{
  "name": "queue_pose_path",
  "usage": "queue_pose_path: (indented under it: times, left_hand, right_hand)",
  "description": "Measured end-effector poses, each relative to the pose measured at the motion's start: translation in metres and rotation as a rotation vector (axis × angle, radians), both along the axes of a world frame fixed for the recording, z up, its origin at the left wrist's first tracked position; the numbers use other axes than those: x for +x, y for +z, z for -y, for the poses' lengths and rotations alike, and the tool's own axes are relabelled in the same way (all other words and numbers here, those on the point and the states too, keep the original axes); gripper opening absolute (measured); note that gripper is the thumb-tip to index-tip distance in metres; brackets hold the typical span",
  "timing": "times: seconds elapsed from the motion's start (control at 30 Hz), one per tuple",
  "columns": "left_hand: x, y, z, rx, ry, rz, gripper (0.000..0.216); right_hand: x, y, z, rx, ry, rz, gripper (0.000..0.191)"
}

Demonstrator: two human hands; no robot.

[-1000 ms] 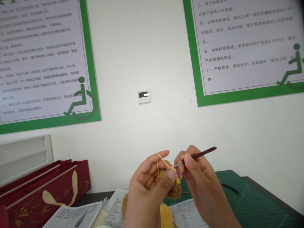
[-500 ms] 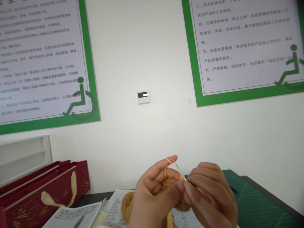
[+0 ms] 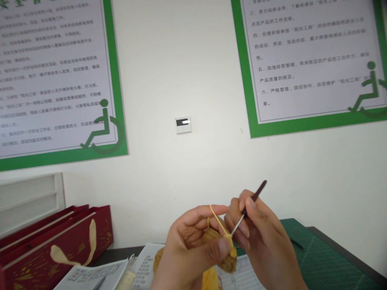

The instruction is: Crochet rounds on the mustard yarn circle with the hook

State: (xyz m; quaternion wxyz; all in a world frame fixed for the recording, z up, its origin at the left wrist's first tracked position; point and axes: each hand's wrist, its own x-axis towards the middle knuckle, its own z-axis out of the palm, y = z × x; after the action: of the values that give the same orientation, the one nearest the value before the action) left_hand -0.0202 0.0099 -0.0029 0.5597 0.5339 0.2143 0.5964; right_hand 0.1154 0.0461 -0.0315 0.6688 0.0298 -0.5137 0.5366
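Note:
My left hand pinches a small mustard-yellow crocheted piece between thumb and fingers, with a strand of yellow yarn looped over the raised index finger. My right hand is closed on a crochet hook with a dark handle and a metal shaft. The hook's tip points down and left into the top of the crocheted piece. Both hands are held up in front of me, above the table's edge.
A green cutting mat covers the table at right. Printed paper sheets and a ball of yellow yarn lie below my hands. Red gift bags stand at left. Two green-framed posters hang on the white wall.
The crochet hook swung from lying almost level, to its tip raised by my left index finger, to tip down in the piece with the handle up. Both hands shifted slightly.

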Motion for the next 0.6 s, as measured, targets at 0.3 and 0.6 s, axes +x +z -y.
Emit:
queue_pose_path:
  times: [0.3, 0.6]
  left_hand:
    - [0.012, -0.006, 0.0, 0.051, 0.299, 0.014, 0.037]
    - [0.011, 0.002, 0.003, 0.015, 0.314, 0.039, 0.032]
  right_hand:
    - [0.001, -0.001, -0.009, 0.256, -0.384, 0.132, 0.005]
    - [0.005, 0.002, -0.012, 0.191, -0.351, 0.059, 0.014]
